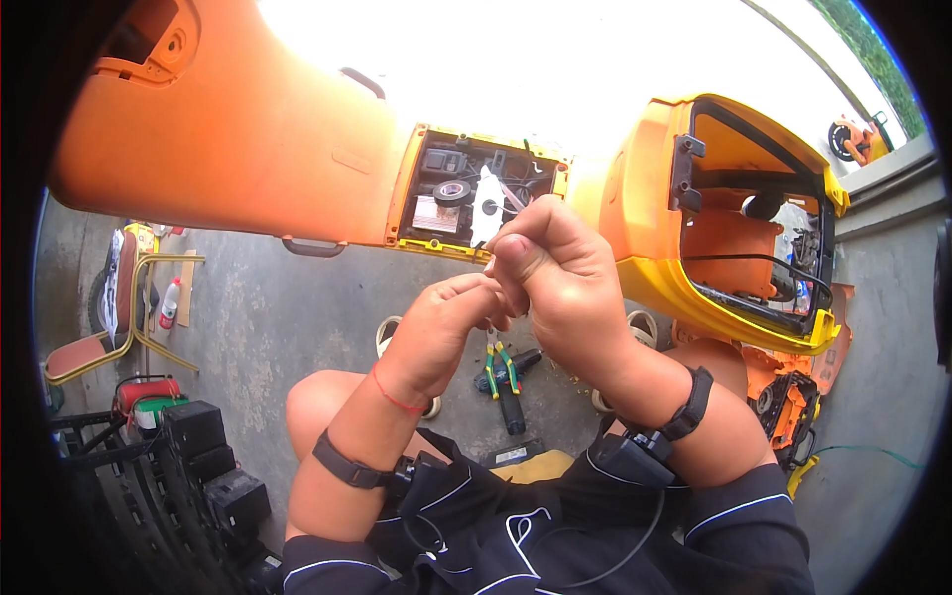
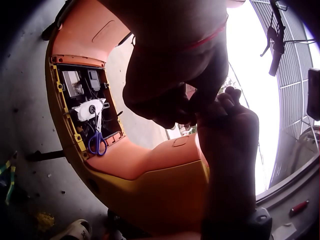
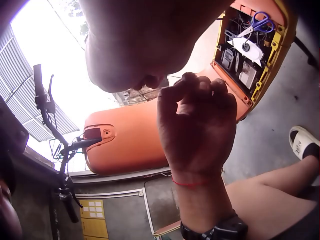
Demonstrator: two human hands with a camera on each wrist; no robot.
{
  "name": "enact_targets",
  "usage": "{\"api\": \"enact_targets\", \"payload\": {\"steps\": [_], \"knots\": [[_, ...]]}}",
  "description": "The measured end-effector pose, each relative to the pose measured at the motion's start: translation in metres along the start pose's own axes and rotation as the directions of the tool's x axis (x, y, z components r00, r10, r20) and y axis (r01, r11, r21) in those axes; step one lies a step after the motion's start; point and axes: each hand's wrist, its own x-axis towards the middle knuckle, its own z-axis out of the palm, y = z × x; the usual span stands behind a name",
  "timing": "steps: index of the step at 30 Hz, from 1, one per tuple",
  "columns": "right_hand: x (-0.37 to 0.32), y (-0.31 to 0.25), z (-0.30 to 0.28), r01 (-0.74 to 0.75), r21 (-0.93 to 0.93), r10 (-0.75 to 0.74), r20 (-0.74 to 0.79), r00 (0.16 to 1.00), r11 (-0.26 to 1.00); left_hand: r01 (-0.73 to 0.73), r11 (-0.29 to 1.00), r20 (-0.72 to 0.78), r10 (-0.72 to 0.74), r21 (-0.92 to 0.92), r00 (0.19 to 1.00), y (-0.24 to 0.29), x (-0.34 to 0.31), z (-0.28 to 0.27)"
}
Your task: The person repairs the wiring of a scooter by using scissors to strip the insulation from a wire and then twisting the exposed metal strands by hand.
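Black shirt cloth with white piping (image 1: 694,565) lies closest, cut off at the bottom. Beyond it, the left hand (image 1: 436,322) and right hand (image 1: 570,273) meet, fingers curled, tips close together; whether they pinch anything I cannot tell, since the fingers hide the gap and the wrist views are deeply shadowed. Just past them, a smooth orange plastic body (image 1: 248,149) has a rectangular yellow-rimmed bay (image 1: 436,246) with an irregular, flat white piece (image 1: 485,190) and a black ring-shaped roll (image 1: 452,192). Blue-handled metal scissors (image 2: 97,144) lie over the white piece, partly hidden by the right hand in the head view. Green-and-yellow-handled pliers (image 1: 489,373) lie on a black drill (image 1: 512,412) on rough grey concrete (image 1: 268,297).
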Motion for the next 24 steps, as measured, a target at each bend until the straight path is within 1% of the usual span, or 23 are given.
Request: {"api": "enact_targets", "payload": {"steps": [3,5,6,8,11,15,17,24], "knots": [[0.002,0.001,-0.004,0.0,0.046,-0.002,0.026,1.0,0.999,0.003,1.0,0.007,-0.003,-0.008,1.0,0.0,0.0,-0.001],[0.002,-0.001,-0.006,-0.031,0.112,0.028,0.026,0.999,0.993,-0.002,1.0,0.008,0.002,-0.009,1.0,0.0,0.0,-0.002],[0.002,-0.001,-0.006,-0.032,0.111,0.029,0.026,0.999,0.993,-0.009,1.0,0.009,0.009,0.005,1.0,-0.001,0.0,-0.003],[0.003,-0.001,-0.008,-0.037,0.199,0.031,0.033,0.999,0.979,-0.018,1.0,0.01,0.018,0.017,1.0,-0.001,0.0,-0.002],[0.002,0.0,-0.009,-0.026,0.241,0.017,0.042,0.999,0.97,-0.031,0.999,0.005,0.031,0.038,1.0,-0.001,0.0,-0.001],[0.002,-0.004,-0.012,-0.032,0.252,0.025,0.031,0.999,0.967,-0.021,0.996,-0.003,0.021,0.085,1.0,0.0,0.001,0.0],[0.003,-0.002,-0.014,0.026,0.211,-0.027,0.004,1.0,0.977,-0.011,0.995,-0.01,0.012,0.096,1.0,0.0,0.001,0.001],[0.002,-0.005,-0.013,0.084,0.192,-0.094,0.043,0.995,0.978,-0.004,0.997,-0.021,0.006,0.083,1.0,-0.001,0.001,-0.001]]}}
